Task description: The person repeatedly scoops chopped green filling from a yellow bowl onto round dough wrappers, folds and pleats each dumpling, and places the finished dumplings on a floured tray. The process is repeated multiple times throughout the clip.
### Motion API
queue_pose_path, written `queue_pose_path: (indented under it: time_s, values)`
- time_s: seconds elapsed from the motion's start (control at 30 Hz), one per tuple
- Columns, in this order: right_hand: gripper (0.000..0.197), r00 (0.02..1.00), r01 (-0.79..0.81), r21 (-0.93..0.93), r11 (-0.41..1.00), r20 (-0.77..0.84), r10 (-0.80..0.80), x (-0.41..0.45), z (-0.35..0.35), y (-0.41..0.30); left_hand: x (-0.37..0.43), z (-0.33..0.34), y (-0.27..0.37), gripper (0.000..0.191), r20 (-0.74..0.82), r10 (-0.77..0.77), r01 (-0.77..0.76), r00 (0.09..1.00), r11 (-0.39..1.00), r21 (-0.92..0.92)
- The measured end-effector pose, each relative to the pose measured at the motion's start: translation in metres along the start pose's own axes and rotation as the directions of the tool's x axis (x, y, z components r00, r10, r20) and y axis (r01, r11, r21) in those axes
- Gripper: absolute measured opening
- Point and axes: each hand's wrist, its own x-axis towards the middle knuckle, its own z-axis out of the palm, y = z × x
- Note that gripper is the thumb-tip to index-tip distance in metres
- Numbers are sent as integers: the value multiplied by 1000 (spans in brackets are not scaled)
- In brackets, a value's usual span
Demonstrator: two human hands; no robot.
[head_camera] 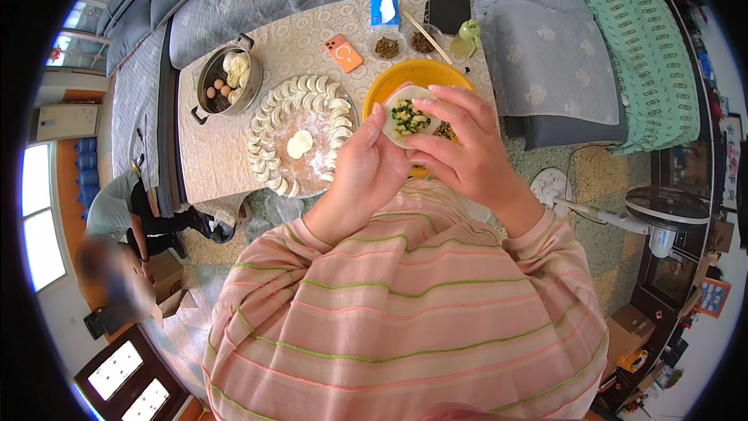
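Note:
A round dumpling wrapper (392, 135) lies across the fingers of my left hand (369, 159), whose thumb presses its near-left edge. Chopped green and pale filling (411, 118) is heaped at its centre. My right hand (476, 140) holds the wrapper's right side, with fingertips on its upper and lower rim. Both hands are over a yellow bowl (403, 73), which they partly cover; some dark-flecked filling shows inside. Left of them, a round floured board (286, 155) carries curved rows of folded dumplings (272, 106). A few flat wrappers (300, 144) overlap in its middle.
A two-handled steel pot (251, 85) holds eggs and pale rolls. Behind the bowl are an orange phone (343, 54), tissues (384, 13), two small dishes (387, 47), chopsticks (429, 39) and a green-topped bottle (466, 41). A fan (666, 209) stands right; another person (117, 210) bends at left.

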Motion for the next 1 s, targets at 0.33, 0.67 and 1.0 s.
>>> queue_pose_path:
  time_s: [0.33, 0.67, 1.0]
  values:
    - [21, 995, 10, 34, 999, -100, -6, -11, 1, 6, 0, 1, -3, 43, 56, -3, 6, 998, 999, -47]
    - [19, 978, 92, 23, 996, -189, -86, -13, -10, 6, -9, 17, -1, 42, 14, -6, 6, 1000, 1000, -27]
    - [27, 984, 64, -89, 994, -161, -78, -23, -18, 4, -7, 20, -10, 35, 91, -25, 22, 996, 999, 27]
